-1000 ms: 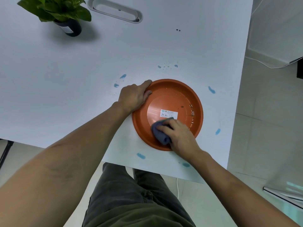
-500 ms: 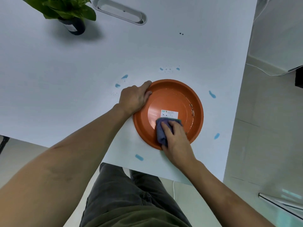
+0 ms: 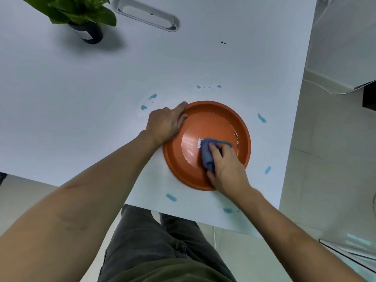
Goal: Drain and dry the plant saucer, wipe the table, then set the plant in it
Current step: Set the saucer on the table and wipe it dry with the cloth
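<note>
Right of centre in the frame, our right hand (image 3: 225, 165) is clenched on the cloth (image 3: 207, 154) inside the saucer (image 3: 205, 117), left hand (image 3: 164, 123) gripping its rim. Press too hard near the tabletop (image 3: 81, 98) edge and it could tip, flinging what looks like leftover water. Blue drips (image 3: 171, 197) dot the white surface; plant (image 3: 81, 15) waits upper left, tiled floor (image 3: 325, 180) at right.

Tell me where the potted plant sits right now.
In the head view the potted plant stands at the far left of the white table, left of the oval cable slot, well away from the orange saucer.
</note>
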